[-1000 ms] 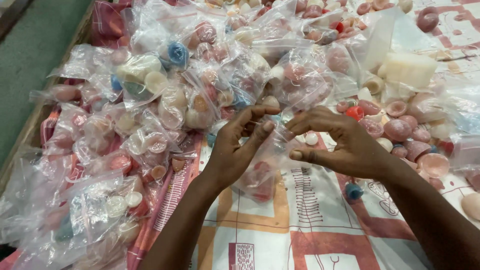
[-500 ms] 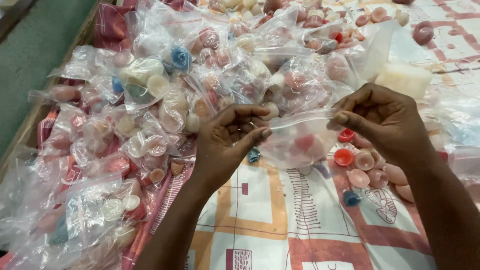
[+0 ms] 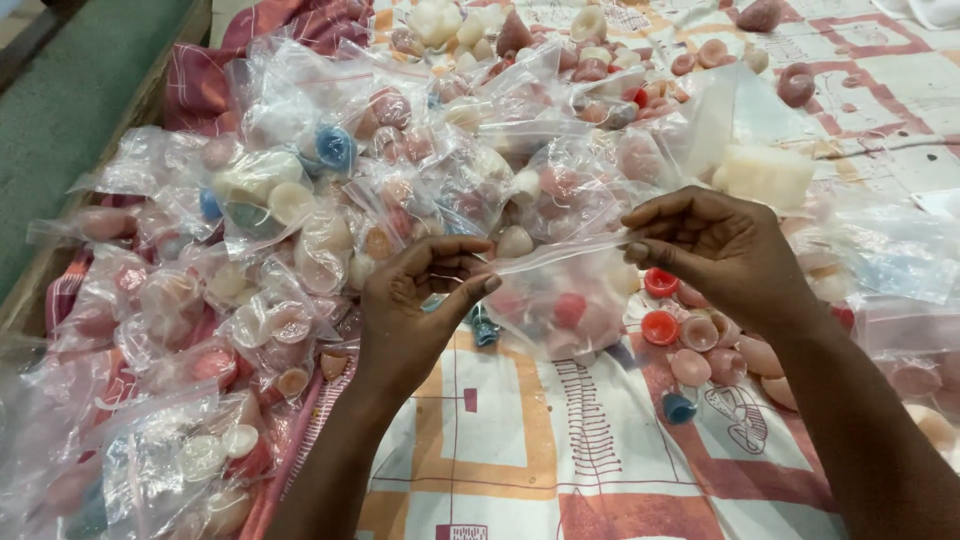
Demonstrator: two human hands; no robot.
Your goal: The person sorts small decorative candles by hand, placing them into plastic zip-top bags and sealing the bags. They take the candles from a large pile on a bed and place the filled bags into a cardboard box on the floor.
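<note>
Two hands hold one clear plastic bag [image 3: 570,300] between them, above a patterned cloth [image 3: 520,440]. The left hand [image 3: 415,310] pinches the bag's top edge at its left end between thumb and fingers; the right hand [image 3: 725,250] pinches the same edge at its right end, fingers curled tight on the thin film. The edge is pulled taut in a straight line between them. Inside the bag sit small round caps, pink and pale; about four or five show through the hazy plastic, though an exact count cannot be told.

Left of the hands lies a heap of filled bags [image 3: 300,220], too many and too overlapped to count, each crinkled and glossy, holding pink, cream and a few blue caps. Just right of the held bag, loose caps [image 3: 700,340] lie on the cloth: two red, one blue, and several pink domed ones. A cream waxy block [image 3: 765,175] rests behind the right hand.
</note>
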